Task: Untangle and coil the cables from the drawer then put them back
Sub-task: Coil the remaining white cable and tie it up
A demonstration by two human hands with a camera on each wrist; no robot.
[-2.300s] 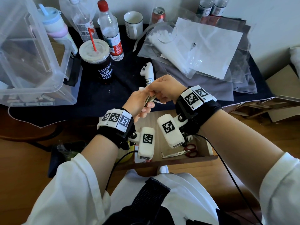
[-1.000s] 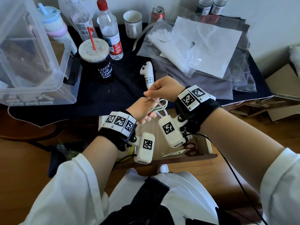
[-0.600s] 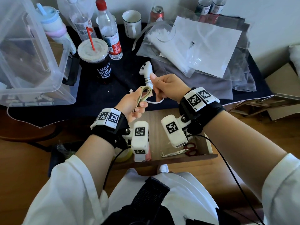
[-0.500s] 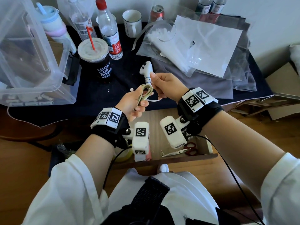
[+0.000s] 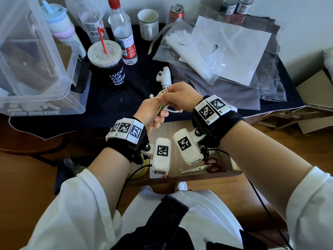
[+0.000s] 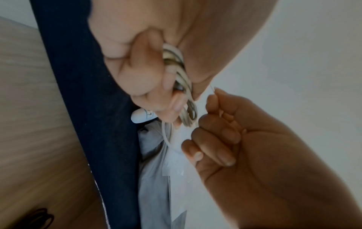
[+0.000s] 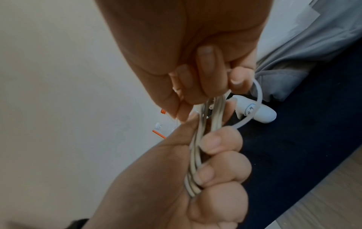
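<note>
Coiling: my left hand [image 5: 151, 110] clutches the cable [image 7: 197, 156], right hand [image 5: 177, 96] pinching its tail [image 7: 256, 99] above, which I'd wrap next.

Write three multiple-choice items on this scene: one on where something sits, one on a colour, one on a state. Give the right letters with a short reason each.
1. Where do the scissors lie?
A. in the open drawer
B. in the clear plastic bin
C. on the dark cloth

2. What colour is the straw in the coffee cup?
A. blue
B. red
C. green

3. How is the coiled cable held?
A. it lies loose in the drawer
B. it hangs from the mug
C. the left hand grips the coil and the right hand pinches its loose end

Answers:
1 A, the red-handled scissors rest on the drawer floor below the wrists.
2 B, a red straw stands up through the lid.
3 C, the right wrist view shows left fingers curled round the loops while right fingertips pinch the strand.
</note>
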